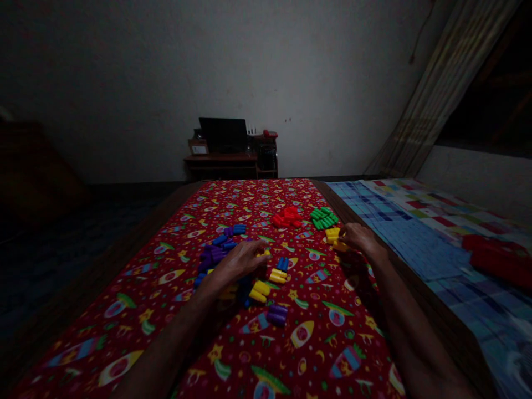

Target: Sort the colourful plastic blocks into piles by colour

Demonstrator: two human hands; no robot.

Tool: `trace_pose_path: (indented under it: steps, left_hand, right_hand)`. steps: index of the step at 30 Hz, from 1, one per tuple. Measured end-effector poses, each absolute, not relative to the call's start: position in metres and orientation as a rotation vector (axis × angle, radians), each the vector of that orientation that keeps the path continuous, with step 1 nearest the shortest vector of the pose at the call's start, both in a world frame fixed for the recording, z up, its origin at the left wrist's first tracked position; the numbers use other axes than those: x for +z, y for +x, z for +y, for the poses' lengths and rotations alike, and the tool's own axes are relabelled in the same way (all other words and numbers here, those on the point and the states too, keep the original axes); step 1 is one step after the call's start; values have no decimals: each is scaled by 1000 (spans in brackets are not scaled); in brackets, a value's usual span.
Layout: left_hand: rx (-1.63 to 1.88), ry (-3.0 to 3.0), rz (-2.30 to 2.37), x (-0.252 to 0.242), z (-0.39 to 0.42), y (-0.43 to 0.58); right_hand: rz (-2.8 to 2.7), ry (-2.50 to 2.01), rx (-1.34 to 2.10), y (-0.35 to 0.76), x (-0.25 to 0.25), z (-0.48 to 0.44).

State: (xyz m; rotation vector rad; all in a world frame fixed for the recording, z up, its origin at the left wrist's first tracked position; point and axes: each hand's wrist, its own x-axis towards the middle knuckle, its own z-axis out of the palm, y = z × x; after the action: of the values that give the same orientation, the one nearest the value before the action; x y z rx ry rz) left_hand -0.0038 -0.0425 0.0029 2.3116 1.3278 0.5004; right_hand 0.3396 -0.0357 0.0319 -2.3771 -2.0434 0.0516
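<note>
My left hand [243, 259] is over the mixed pile in the middle, its fingers closed on a small yellow block [263, 252]. At the right, my right hand [361, 238] has its fingers closed on a yellow block [341, 246], against another yellow block [332, 235] on the cloth. Purple blocks [211, 255] and blue blocks [239, 229] lie to the left, partly hidden by my left hand and forearm. Nearer me are loose yellow blocks [260, 291], a blue block [282, 264] and a purple block [276, 315].
A group of red blocks [287, 218] and a group of green blocks [323, 218] lie farther back on the red patterned cloth [307, 360]. Beyond the table stands a desk [222, 158] with a monitor [223, 134]. A bed with blue checked bedding [390, 233] adjoins the right side.
</note>
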Motion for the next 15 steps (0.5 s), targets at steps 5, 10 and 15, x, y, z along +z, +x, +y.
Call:
trace_pose_path:
  steps: [5, 10, 15]
  left_hand:
    - [683, 2045, 1229, 4, -48, 15]
    - [793, 1713, 1059, -7, -49, 27]
    - [824, 1766, 1123, -13, -47, 23]
  right_hand:
    - [-2067, -1964, 65, 309, 34, -39]
    - [-2381, -1071, 622, 240, 18, -59]
    - [-2402, -1151, 428, 221, 9, -62]
